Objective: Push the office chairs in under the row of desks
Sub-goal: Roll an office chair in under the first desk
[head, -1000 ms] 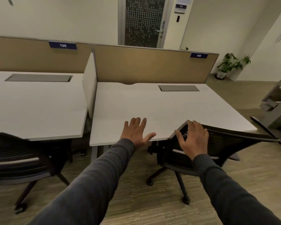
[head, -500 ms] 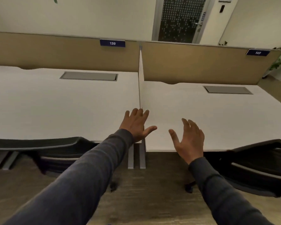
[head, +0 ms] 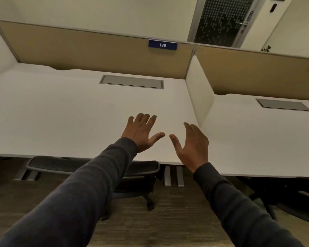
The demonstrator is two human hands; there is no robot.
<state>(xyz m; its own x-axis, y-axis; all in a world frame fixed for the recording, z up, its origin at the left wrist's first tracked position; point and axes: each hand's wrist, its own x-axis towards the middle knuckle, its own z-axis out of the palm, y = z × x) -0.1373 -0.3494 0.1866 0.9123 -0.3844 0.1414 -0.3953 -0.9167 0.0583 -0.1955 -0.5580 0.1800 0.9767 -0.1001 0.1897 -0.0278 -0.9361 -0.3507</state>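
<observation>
A black mesh office chair point(head: 61, 164) stands at the front edge of the white desk point(head: 61, 118) labelled 139, its backrest top level with the desk edge and its wheeled base on the floor below. Both my arms reach forward over that desk. My left hand point(head: 143, 132) is open with fingers spread, above the desk's front right part and touching nothing. My right hand point(head: 193, 145) is open too, palm turned inward, empty. Part of a second black chair point(head: 292, 202) shows under the right-hand desk point(head: 257, 145).
Tan partition panels point(head: 78, 49) run behind the desks, and a white divider point(head: 200, 98) separates the two. Grey cable hatches point(head: 132, 82) sit in each desktop. Grey desk legs point(head: 173, 175) stand between the chairs. A glass door point(head: 221, 20) is beyond, and wood-look floor point(head: 168, 220) lies below.
My view has swung left from desk 140 to desk 139. My right hand has let go of the right chair's backrest. Both hands now hover open over desk 139.
</observation>
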